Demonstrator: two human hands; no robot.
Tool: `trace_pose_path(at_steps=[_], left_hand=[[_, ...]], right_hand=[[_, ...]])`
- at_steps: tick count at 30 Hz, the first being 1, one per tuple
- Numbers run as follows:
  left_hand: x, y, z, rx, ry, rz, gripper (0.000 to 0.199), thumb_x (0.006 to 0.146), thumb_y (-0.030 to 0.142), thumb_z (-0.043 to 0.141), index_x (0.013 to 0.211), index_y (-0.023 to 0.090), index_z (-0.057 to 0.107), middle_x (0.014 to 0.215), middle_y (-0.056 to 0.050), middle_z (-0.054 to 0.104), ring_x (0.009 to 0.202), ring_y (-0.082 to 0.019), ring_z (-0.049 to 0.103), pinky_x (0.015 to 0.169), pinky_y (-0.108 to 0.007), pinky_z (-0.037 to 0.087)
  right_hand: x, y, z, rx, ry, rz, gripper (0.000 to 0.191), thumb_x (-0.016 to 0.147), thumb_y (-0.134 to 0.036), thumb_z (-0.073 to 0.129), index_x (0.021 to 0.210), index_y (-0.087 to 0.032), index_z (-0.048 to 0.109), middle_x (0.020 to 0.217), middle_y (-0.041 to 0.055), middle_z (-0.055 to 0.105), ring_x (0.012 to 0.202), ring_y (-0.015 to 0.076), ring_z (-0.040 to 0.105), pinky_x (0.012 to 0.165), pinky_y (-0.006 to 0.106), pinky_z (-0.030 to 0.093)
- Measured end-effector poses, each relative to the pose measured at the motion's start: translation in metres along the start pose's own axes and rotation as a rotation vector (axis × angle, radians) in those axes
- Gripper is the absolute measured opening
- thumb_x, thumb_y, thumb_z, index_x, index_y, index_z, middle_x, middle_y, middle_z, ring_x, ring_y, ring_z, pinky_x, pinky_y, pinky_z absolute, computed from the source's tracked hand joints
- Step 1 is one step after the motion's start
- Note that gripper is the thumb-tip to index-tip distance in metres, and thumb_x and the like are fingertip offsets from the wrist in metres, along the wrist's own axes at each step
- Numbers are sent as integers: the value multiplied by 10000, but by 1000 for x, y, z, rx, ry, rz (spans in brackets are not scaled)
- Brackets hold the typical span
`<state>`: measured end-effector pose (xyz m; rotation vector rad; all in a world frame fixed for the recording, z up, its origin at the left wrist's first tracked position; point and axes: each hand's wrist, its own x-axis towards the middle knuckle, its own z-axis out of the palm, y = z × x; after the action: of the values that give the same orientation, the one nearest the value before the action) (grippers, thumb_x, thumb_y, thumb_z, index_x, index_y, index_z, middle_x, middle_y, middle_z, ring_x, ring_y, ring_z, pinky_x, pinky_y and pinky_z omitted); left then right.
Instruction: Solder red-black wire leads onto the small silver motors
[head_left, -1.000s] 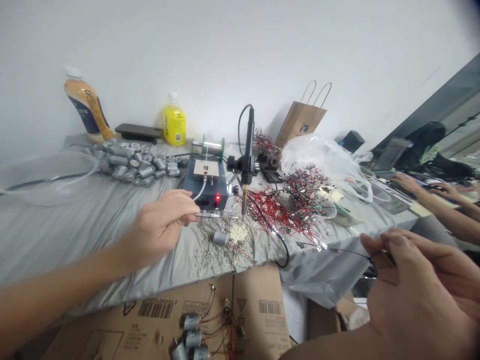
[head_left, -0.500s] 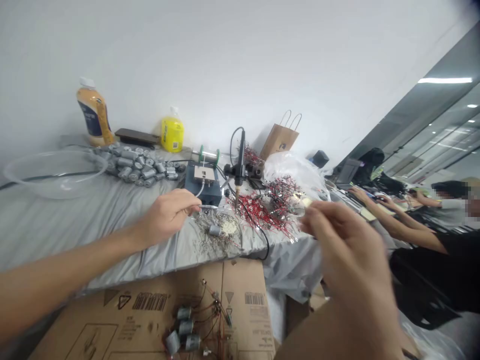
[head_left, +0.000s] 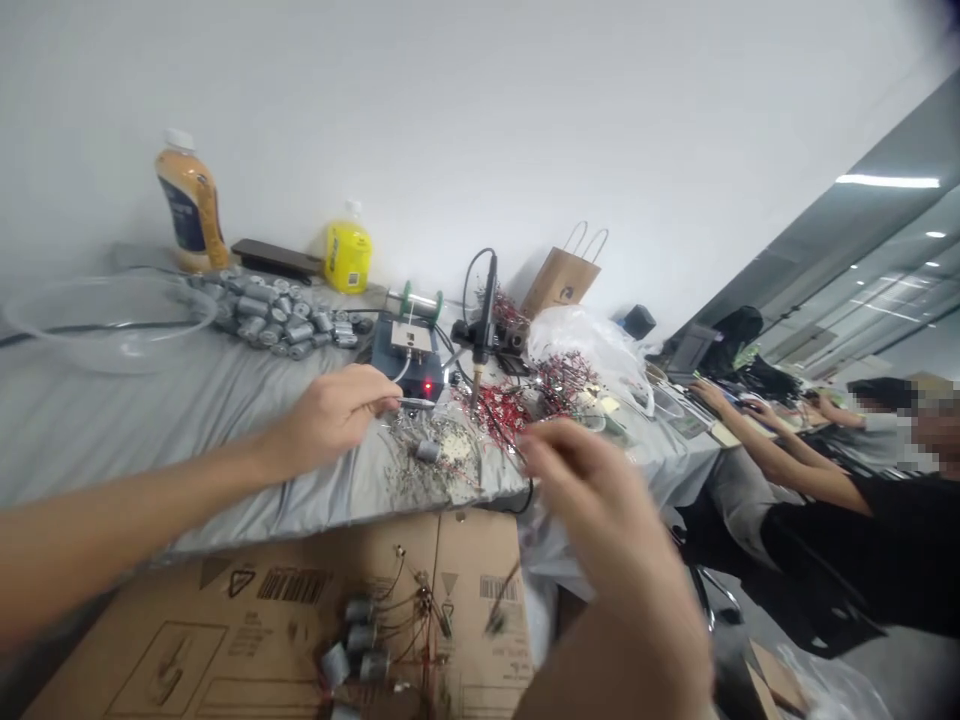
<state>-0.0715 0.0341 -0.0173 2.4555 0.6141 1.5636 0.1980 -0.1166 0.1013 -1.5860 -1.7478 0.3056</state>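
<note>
My left hand (head_left: 349,410) is closed in a pinch around a slim, pale pen-like tool (head_left: 416,403), which points right in front of the blue box (head_left: 409,375). A pale tube runs down from the box's top toward this hand. My right hand (head_left: 592,500) is smeared by motion at the table's front edge, right of a heap of red wires (head_left: 502,412); whatever its fingers hold cannot be made out. Between the hands, a small silver motor (head_left: 428,451) lies among scattered bits. An upright soldering iron (head_left: 480,370) is clamped behind it, tip down.
More motors (head_left: 281,315) are piled at back left beside a clear plastic bowl (head_left: 105,320). Wired motors (head_left: 362,637) lie on a cardboard box (head_left: 247,650) below, near a dark blurred streak (head_left: 496,605). A solder spool (head_left: 414,302) stands behind. A co-worker's arms (head_left: 780,455) are at right.
My right hand has swept left toward the red wires. A red light now glows on the blue box, and a blurred streak shows over the cardboard. My left hand stays nearly in place.
</note>
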Motion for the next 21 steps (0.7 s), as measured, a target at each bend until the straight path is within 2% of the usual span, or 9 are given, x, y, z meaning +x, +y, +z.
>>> trace_pose_path(at_steps=[3, 5, 8, 11, 13, 14, 16, 18, 21], left_hand=[[1, 0, 1, 6, 0, -15, 280, 1086, 89, 513, 1017, 220, 750, 900, -24, 787, 864, -203, 745, 814, -342, 592], [0, 1, 1, 8, 3, -21, 270, 1088, 105, 517, 1009, 226, 745, 885, -21, 779, 850, -208, 739, 808, -350, 590], [-3, 3, 0, 14, 0, -34, 271, 1095, 87, 506, 1032, 214, 736, 891, -7, 756, 857, -192, 713, 817, -343, 578], [-4, 4, -2, 31, 1, -50, 308, 1103, 36, 475, 1067, 180, 744, 947, -3, 757, 917, -177, 704, 854, -332, 570], [-3, 6, -3, 41, 3, -45, 277, 1104, 53, 502, 1051, 172, 746, 951, -2, 763, 921, -177, 702, 852, -332, 571], [-3, 7, -4, 45, 0, -44, 257, 1106, 67, 519, 1044, 170, 747, 949, -1, 766, 918, -178, 704, 852, -335, 575], [-1, 9, -5, 52, -14, -42, 240, 1110, 79, 532, 1049, 169, 746, 948, 1, 773, 915, -176, 715, 866, -340, 587], [1, 11, -4, 62, -25, -44, 272, 1115, 68, 501, 1055, 172, 745, 938, 5, 773, 903, -171, 724, 877, -346, 596], [3, 13, -3, 81, -31, -26, 290, 1128, 80, 487, 1059, 198, 743, 921, 5, 771, 889, -184, 734, 858, -357, 607]], right_hand=[[16, 46, -49, -35, 230, 185, 315, 898, -466, 665, 742, -199, 727, 613, 56, 680, 468, 136, 540, 415, 245, 381], [12, 45, -46, -30, 291, 244, 314, 877, -472, 665, 721, -204, 712, 608, 63, 677, 457, 134, 537, 401, 239, 342], [-8, -5, 12, 32, 178, 198, 277, 899, -467, 635, 819, -242, 775, 705, 47, 754, 557, 163, 654, 484, 263, 478], [-19, -64, 76, 120, -211, -66, 231, 975, -403, 619, 776, -314, 694, 812, -29, 801, 707, 190, 757, 604, 295, 579], [-19, -76, 86, 182, -307, -168, 291, 959, -372, 646, 690, -289, 573, 790, -62, 787, 698, 169, 752, 581, 262, 574], [-17, -71, 77, 216, -391, -186, 255, 982, -363, 642, 741, -286, 607, 850, -71, 813, 745, 155, 769, 657, 246, 607], [-14, -42, 42, 201, -289, -43, 187, 987, -274, 604, 826, -285, 699, 878, -40, 821, 809, 158, 774, 749, 263, 633], [-14, 0, -5, 209, -26, 93, 198, 1017, -395, 690, 898, -263, 775, 881, 21, 813, 775, 167, 739, 660, 253, 601], [-27, 62, -56, 309, 328, 349, 325, 902, -553, 871, 993, -241, 855, 858, 66, 816, 649, 180, 719, 462, 226, 507]])
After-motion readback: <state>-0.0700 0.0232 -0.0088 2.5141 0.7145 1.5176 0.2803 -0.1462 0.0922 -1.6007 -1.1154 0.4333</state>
